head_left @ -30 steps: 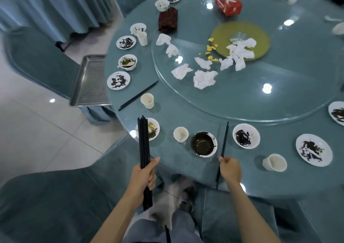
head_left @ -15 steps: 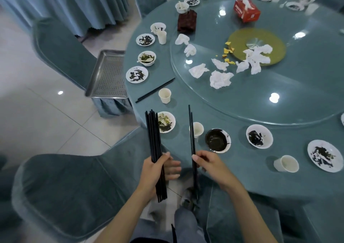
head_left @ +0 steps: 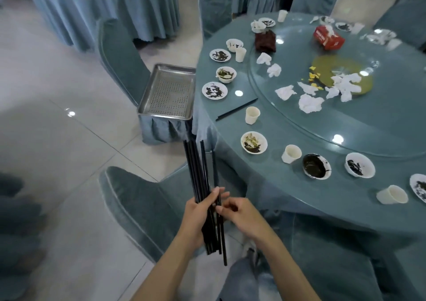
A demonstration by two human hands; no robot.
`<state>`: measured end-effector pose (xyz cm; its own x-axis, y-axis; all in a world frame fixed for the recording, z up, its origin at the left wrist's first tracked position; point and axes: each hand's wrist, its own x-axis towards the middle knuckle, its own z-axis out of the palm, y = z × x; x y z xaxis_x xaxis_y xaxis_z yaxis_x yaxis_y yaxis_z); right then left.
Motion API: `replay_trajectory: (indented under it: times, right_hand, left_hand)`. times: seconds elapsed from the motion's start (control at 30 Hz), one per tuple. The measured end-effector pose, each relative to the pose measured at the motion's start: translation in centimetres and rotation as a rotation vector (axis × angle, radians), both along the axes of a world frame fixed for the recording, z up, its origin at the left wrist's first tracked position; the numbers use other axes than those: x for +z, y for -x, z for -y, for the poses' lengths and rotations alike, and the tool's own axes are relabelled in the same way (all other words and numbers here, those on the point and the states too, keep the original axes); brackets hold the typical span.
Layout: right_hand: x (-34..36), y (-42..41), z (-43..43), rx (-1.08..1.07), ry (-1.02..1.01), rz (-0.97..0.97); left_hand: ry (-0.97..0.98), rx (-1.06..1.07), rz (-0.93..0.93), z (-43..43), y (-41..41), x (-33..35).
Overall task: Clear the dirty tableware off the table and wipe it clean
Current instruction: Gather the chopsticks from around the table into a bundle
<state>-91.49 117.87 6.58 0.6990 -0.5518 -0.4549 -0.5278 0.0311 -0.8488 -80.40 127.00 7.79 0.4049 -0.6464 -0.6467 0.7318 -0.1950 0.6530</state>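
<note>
A round teal table (head_left: 322, 199) fills the right of the frame, strewn with dirty bowls (head_left: 253, 142), cups (head_left: 252, 115) and napkins (head_left: 310, 102). At lower centre, off its edge, the left hand (head_left: 196, 217) curls its fingers round upright black chopsticks (head_left: 196, 171). The right hand (head_left: 242, 217) pinches the bundle's right side.

tray (head_left: 167, 93) between chair back (head_left: 117, 56), table (head_left: 272, 176)

Chopsticks (head_left: 199, 185): mid-section hidden under left hand (head_left: 196, 217), count unreadable. Right hand (head_left: 239, 217) fingertips at the bundle, thumb hidden; pinching or just touching, can't tell. Plate (head_left: 419, 190) cut by right edge. Table (head_left: 265, 169) far side cut off too, far dishes (head_left: 343, 26) blurred. Dark blur (head_left: 16, 220) at left edge, unidentifiable.
</note>
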Motion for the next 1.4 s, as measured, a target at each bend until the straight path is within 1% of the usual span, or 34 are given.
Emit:
replay_trajectory:
  times: [0.1, 0.27, 0.43, 0.57, 0.77, 0.87, 0.93, 1.03, 1.13, 1.3, 1.4]
  right_hand:
    - [0.6, -2.9, -4.7, -0.047, -0.013, 0.04]
    - [2.3, -7.5, -10.4, -0.236, -0.083, 0.141]
    - [3.4, -12.3, -12.8, -0.209, -0.057, 0.12]
    - [3.2, -16.0, -13.3, -0.167, -0.041, 0.131]
    - [0.8, -22.3, -11.7, -0.203, 0.076, 0.115]
    - [-0.7, -25.2, -9.7, -0.195, 0.026, 0.196]
    - [-1.7, -26.8, -7.8, -0.181, 0.006, 0.211]
    - [-2.7, -28.4, -5.0, -0.24, 0.069, 0.139]
    - [-3.8, -28.6, -2.5, -0.322, 0.21, 0.016]
    - [-5.1, -27.5, -0.1, -0.376, 0.402, -0.238]
    - [-5.1, -27.5, 0.9, -0.395, 0.524, -0.35]
  left_hand:
    - [0.005, 0.036, 0.006, -4.4, -2.6, 0.6]
    - [0.032, 0.118, -0.025, -10.9, -6.8, 1.8]
    - [0.027, 0.156, -0.017, -13.9, -10.6, 1.8]
    - [0.02, 0.158, -0.016, -14.6, -14.1, 1.8]
    - [-0.01, 0.12, -0.013, -13.3, -21.0, 1.3]
    - [-0.063, 0.073, 0.089, -11.1, -25.0, -0.2]
    - [-0.114, 0.028, 0.171, -9.3, -27.5, -1.2]
    - [-0.186, -0.062, 0.242, -6.5, -31.2, -1.8]
    - [-0.209, -0.166, 0.278, -3.5, -33.7, -1.5]
    - [-0.183, -0.27, 0.235, 1.6, -35.9, -1.2]
    - [-0.16, -0.341, 0.191, 4.1, -37.3, -1.4]
